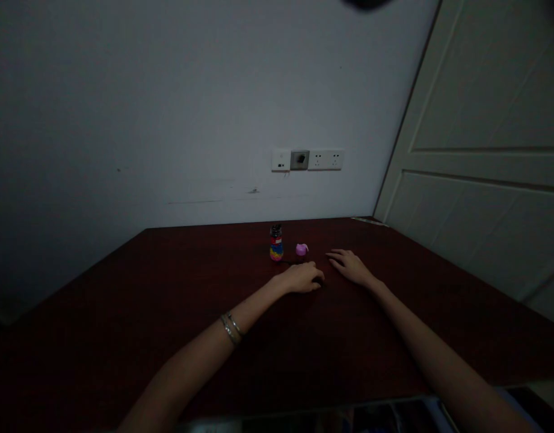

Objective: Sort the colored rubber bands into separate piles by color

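Observation:
A small colourful jar with a dark top stands upright on the dark red table. Just right of it sits a pink item, perhaps a lid. My left hand is in front of these two, its fingers curled down near the tabletop; what is under them, if anything, is hidden. A thin dark strip shows behind that hand, between it and the jar. My right hand lies flat on the table to the right of the pink item, fingers spread and holding nothing.
Behind the table rises a pale wall with a row of sockets. A panelled white door borders the right side. At the table's back right corner lies a thin pale strip. Dark, unclear items show below the front edge.

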Motion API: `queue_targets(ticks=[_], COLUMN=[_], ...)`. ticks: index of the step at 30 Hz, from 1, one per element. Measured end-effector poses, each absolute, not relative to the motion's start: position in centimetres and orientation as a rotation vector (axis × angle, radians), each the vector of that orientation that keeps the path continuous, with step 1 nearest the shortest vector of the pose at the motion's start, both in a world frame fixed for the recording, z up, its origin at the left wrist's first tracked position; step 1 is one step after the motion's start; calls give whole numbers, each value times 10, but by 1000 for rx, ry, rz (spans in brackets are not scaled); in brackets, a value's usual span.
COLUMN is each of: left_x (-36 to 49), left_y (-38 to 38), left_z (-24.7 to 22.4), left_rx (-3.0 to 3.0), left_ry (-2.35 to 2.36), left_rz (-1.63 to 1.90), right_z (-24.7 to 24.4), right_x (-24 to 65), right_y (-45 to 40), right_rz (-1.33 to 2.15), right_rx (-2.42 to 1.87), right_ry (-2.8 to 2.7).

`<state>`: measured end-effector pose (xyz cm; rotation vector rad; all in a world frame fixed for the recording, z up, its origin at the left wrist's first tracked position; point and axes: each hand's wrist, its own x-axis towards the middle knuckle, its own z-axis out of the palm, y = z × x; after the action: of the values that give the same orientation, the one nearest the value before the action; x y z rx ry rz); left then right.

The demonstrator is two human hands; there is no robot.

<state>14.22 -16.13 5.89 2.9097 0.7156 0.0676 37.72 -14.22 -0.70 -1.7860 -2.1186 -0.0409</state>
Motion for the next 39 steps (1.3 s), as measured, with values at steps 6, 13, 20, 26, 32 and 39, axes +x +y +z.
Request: queue_targets(ticks=[6, 13, 20, 26, 32, 39], left_x=[144, 144, 143, 135, 120, 95], left_y=[-156, -154, -147, -136, -131, -111], left_z=[51, 49, 52, 65, 88, 143], left_rx=[2898, 2886, 2793, 2663, 2580, 2513], left_ry=[755, 772, 752, 730, 662, 778], left_rz=[156, 238, 308, 415, 530, 664], right_z=[-6, -7, -12, -16, -14, -15], right_x=[376, 377, 380, 382, 380, 379], right_y=[-144, -143, -139, -136, -137, -137], right_rz=[-43, -37, -55, -55, -50, -64], right_rx=[-1786, -1774, -1740, -1749, -1743, -1716], right_ry=[-2110, -2109, -2094, -2088, -2091, -2093])
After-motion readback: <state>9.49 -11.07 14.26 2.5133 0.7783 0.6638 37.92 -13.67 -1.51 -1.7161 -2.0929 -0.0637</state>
